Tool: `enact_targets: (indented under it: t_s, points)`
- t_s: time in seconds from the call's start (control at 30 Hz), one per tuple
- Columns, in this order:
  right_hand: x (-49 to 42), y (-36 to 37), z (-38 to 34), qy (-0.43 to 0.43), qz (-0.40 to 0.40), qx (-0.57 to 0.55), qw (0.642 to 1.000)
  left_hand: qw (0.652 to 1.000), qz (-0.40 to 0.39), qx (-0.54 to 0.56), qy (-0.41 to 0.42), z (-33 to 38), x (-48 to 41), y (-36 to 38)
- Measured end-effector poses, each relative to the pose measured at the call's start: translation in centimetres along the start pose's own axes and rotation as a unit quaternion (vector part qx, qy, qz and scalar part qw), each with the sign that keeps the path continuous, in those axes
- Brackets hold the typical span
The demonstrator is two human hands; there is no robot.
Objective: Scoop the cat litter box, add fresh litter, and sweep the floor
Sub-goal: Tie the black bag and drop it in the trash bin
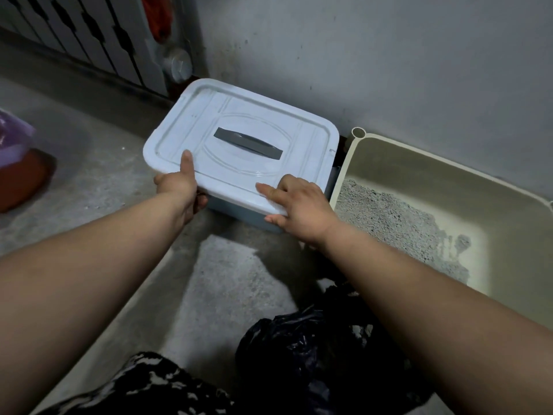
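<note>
Litter box (419, 181) needs a top-up next, I'd say, so the bin (233, 209) lid (191, 121) must come off. Black bag (314, 348) lies nearest. L hand (179, 187) grips the lid's near edge, thumb on top, fingers under; R hand (299, 205) pinches its near R corner. Lift both sides evenly, w/o knocking the bin into the box just beside it. Box sits on the floor vs. the wall, R of the bin: cream, thin grey litter (389, 217) over its L part, base bare elsewhere.

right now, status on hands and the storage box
Left hand grips lid edge, right hand holds its near corner. Lid closed. Litter tray beside it, black bag nearer.
</note>
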State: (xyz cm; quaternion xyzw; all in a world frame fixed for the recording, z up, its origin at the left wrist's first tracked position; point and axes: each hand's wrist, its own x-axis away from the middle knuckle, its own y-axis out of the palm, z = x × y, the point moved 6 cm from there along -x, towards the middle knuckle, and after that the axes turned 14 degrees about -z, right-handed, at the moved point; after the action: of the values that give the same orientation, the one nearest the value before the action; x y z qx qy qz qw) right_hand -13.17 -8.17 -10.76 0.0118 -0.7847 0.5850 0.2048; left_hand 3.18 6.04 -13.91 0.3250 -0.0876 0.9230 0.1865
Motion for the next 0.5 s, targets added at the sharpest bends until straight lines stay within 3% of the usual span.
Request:
enact_targets:
  t_s: [0.1, 0.2, 0.3, 0.4, 0.5]
  points:
    - [1.2, -1.5, 0.8, -0.022, 0.008, -0.175, 0.984, 0.998, -0.043, -0.052, 0.019, -1.8, 1.7, 1.2]
    - [4.1, -2.9, 2.7, -0.024, 0.084, -0.189, 0.978, 0.989, -0.082, -0.121, 0.007, -4.3, 4.5, 2.9]
    - [7.9, -2.2, 5.2, -0.019, 0.098, -0.176, 0.979, 0.962, -0.161, -0.214, -0.044, -6.5, 7.1, 5.4]
    - [11.5, -0.8, 7.2, -0.037, 0.085, -0.176, 0.98, 0.899, -0.272, -0.332, -0.085, -8.2, 10.2, 8.5]
    - [15.2, 0.3, 9.0, -0.032, 0.093, -0.179, 0.979, 0.806, -0.353, -0.471, -0.063, -9.8, 12.3, 10.5]
